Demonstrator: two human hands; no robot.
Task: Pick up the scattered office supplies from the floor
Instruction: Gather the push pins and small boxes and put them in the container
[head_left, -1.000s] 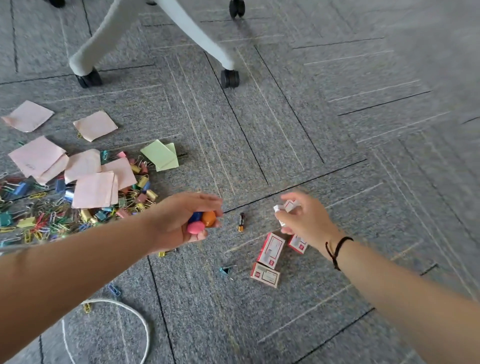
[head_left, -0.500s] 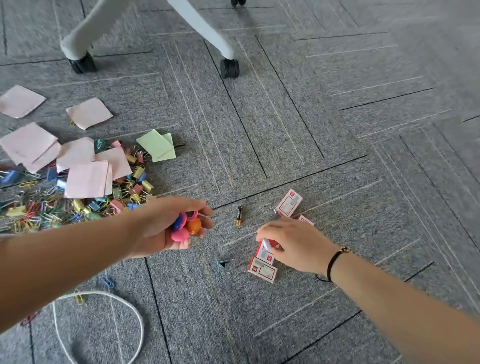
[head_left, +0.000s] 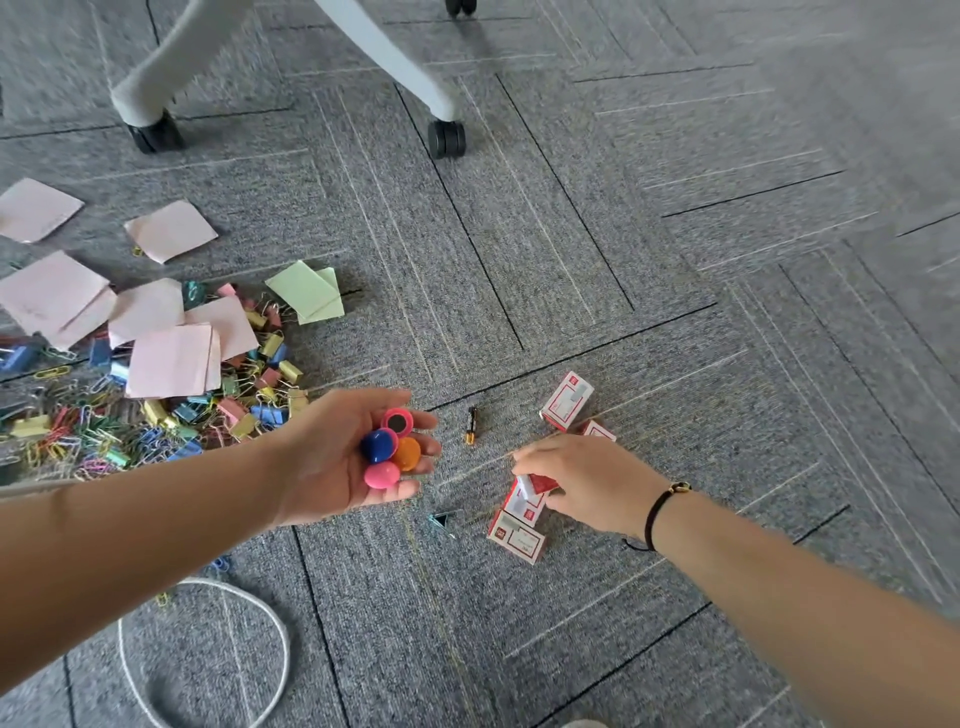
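My left hand (head_left: 343, 457) is turned palm up and cups several round magnets (head_left: 392, 447) in pink, blue and orange between thumb and fingers. My right hand (head_left: 587, 483) reaches down to the carpet and pinches a small red and white staple box (head_left: 537, 484) at its end. Under it lies another box (head_left: 523, 508), and a third (head_left: 516, 538) sits just in front. Two more boxes (head_left: 566, 400) lie beyond my right hand. A small battery (head_left: 471, 432) rests on the floor between my hands, and a teal binder clip (head_left: 442, 520) lies below it.
At the left lies a heap of coloured binder clips and paper clips (head_left: 156, 415) with pink sticky notes (head_left: 169, 358) and green notes (head_left: 309, 293) on it. A white cord (head_left: 208, 649) loops at the lower left. Chair legs on castors (head_left: 447, 137) stand at the back.
My left hand has turned palm up, showing the magnets. My right hand has come down from the far box to the near boxes and taken hold of one.
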